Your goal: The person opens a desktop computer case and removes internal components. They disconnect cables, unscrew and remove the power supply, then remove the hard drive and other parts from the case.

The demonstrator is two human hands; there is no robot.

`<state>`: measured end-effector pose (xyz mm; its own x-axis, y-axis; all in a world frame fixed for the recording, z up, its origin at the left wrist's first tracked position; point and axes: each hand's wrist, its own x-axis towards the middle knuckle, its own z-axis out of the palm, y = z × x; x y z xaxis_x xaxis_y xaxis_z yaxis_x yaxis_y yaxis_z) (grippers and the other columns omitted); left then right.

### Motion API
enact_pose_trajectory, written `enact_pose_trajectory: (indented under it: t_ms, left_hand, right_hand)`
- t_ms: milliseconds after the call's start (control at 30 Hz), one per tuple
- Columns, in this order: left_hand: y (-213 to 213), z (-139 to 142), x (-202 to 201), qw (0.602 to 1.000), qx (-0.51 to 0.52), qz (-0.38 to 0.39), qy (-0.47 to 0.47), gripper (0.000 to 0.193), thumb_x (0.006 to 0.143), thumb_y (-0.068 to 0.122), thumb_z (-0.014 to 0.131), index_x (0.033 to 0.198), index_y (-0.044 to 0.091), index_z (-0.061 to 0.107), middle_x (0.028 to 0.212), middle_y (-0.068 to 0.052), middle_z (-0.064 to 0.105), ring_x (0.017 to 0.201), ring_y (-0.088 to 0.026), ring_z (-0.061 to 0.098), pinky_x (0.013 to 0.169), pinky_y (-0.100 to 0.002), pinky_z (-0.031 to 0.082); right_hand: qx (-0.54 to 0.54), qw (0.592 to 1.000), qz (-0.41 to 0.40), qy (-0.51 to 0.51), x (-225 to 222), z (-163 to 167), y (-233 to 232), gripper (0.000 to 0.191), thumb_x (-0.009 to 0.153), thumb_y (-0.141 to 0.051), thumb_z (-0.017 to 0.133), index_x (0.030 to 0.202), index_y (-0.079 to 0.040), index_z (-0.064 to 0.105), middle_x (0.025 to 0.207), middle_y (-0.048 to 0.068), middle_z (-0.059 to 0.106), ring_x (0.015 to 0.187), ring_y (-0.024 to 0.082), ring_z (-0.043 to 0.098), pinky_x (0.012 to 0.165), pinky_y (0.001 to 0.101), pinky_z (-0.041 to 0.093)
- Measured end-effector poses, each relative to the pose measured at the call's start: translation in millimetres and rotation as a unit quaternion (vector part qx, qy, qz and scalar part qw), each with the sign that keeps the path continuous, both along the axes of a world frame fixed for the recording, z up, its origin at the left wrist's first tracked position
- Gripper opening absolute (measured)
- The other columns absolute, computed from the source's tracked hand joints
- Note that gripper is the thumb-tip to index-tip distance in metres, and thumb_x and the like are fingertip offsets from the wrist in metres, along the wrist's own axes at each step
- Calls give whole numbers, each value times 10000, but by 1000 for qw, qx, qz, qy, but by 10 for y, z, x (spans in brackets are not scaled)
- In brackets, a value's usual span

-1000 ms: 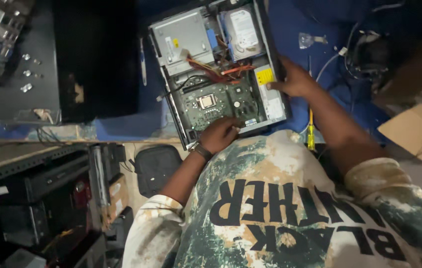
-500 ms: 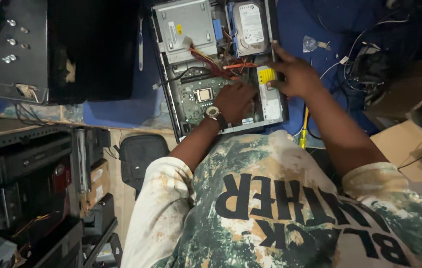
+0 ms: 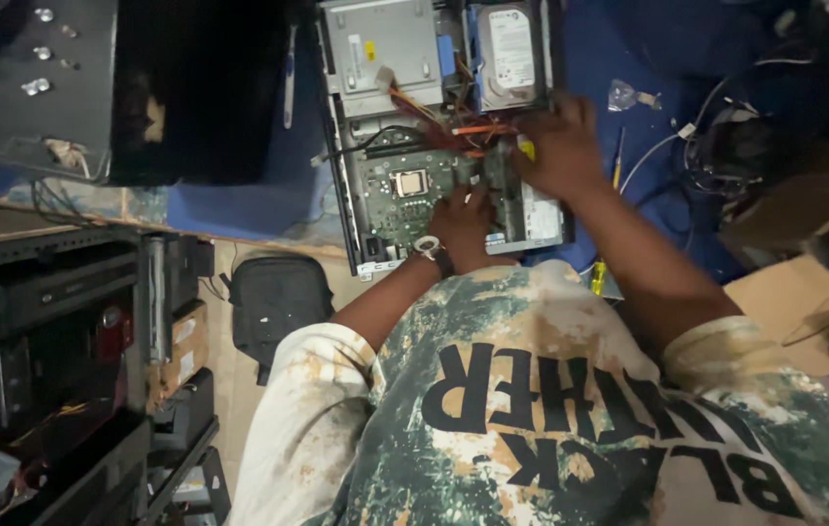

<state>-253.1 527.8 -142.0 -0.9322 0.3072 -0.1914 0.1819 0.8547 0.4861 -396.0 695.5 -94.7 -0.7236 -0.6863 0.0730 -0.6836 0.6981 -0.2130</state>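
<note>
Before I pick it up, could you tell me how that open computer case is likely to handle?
The computer case looks like rigid metal, so probably stiff and fairly heavy with the drives inside. Its loose cables may snag, and the exposed board seems fragile.
</note>
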Motion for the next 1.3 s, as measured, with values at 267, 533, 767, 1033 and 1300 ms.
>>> enact_pose_trajectory:
  t_ms: [267, 533, 767, 1033, 1300]
  left_hand:
    - [-51, -186, 25, 997, 60, 5, -38, 1021, 621, 750, 755, 1441, 169, 571, 1555, -161, 392, 1388, -412, 387, 995, -635, 403]
    - [-90, 23, -62, 994, -8, -44, -99, 750, 661, 746, 704, 1242, 272, 730, 1598, -129, 350, 1463, -339, 302, 1062, -628, 339]
    - [-106, 77, -119, 993, -11, -48, -106, 719, 661, 737, 701, 1218, 284, 747, 1587, -130, 364, 1452, -352, 301, 1031, -615, 368]
    - [-120, 28, -139, 996, 11, -30, -87, 706, 609, 728, 719, 1163, 293, 765, 1522, -123, 409, 1407, -347, 326, 1000, -644, 371]
    - [-123, 30, -170, 999, 27, -14, -42, 616, 591, 644, 752, 1077, 268, 794, 1469, -106, 467, 1373, -341, 367, 948, -630, 401]
  right_hand:
    - [189, 978, -84, 27, -124, -28, -460, 409, 874, -453, 731, 1004, -69, 785, 1041, 128, 714, 1143, 306, 550, 943, 514, 367]
    - [148, 987, -47, -36, -328, 47, -575, 314, 871, -461, 742, 937, -167, 832, 960, 194, 715, 964, 349, 645, 866, 502, 444]
    - [170, 982, -63, -61, -413, -88, -599, 275, 791, -441, 782, 861, -177, 815, 841, 183, 713, 835, 364, 686, 846, 483, 476]
    - [155, 986, -55, -27, -452, -280, -517, 317, 867, -435, 787, 824, -120, 790, 835, 174, 703, 788, 349, 691, 727, 475, 537]
    - [36, 999, -16, 3, -467, -160, -597, 175, 898, -301, 740, 1010, -207, 836, 800, 154, 706, 710, 375, 679, 620, 502, 536]
